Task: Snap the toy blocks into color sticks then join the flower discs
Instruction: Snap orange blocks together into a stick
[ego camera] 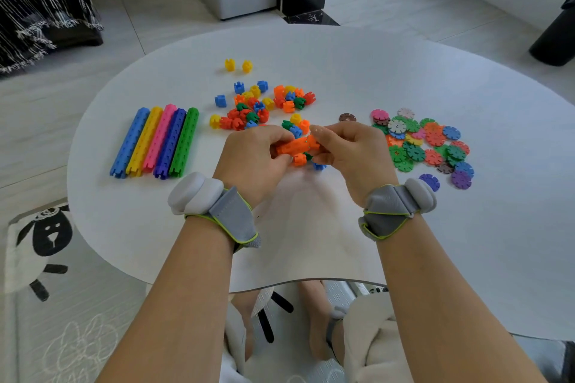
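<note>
Over the middle of the white table, my left hand grips one end of a short orange block stick and my right hand pinches its other end. A loose orange block lies just under the stick. Behind my hands sits a pile of loose mixed-colour blocks. Several finished sticks lie side by side at the left: blue, yellow, pink, purple and green. A heap of flower discs lies at the right.
Two yellow blocks stand apart at the back. A brown disc lies alone between the piles. A purple disc rests near my right wrist. The table's front edge curves in above my legs. A black bin stands on the floor at the right.
</note>
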`<state>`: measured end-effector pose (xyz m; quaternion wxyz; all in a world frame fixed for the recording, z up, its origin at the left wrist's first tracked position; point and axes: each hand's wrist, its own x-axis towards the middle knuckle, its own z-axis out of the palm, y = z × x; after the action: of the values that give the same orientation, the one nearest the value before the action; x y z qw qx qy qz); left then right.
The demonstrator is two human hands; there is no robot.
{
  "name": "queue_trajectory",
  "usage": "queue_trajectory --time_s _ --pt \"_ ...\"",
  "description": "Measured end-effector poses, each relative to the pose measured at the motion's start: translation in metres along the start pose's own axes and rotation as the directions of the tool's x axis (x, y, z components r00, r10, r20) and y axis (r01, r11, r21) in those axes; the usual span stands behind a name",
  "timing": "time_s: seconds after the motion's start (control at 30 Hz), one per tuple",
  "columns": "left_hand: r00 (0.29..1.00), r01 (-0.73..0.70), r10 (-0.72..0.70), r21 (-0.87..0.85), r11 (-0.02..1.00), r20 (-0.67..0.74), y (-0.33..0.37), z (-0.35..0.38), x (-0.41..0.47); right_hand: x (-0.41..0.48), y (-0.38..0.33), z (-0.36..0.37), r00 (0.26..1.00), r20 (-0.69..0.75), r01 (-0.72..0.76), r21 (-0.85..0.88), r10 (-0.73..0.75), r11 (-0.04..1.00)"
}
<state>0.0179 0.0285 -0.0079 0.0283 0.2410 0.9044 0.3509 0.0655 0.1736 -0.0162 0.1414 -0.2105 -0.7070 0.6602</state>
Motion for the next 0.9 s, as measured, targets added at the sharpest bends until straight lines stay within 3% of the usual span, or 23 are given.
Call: queue_trajectory --time_s 0.17,0.5,0.9 --pt "1.000 -0.006 0.005 -0.025 1.000 -0.005 -0.0013 -0.0001 -0.0010 -0.0011 -0.0004 0.0009 0.999 0.052 -0.020 0.072 0.017 0.997" --pt "0.999 -0.037 0.038 -0.020 0.999 0.036 -0.0024 -0.0041 -0.0043 0.0013 0.0013 -0.0042 0.988 0.127 0.101 -0.088 -0.089 0.991" --pt "0.999 -0.037 0.037 -0.013 0.999 -0.003 0.0031 -0.0062 -0.0059 0.0002 0.0004 0.0013 0.995 0.090 0.044 -0.015 -0.042 0.999"
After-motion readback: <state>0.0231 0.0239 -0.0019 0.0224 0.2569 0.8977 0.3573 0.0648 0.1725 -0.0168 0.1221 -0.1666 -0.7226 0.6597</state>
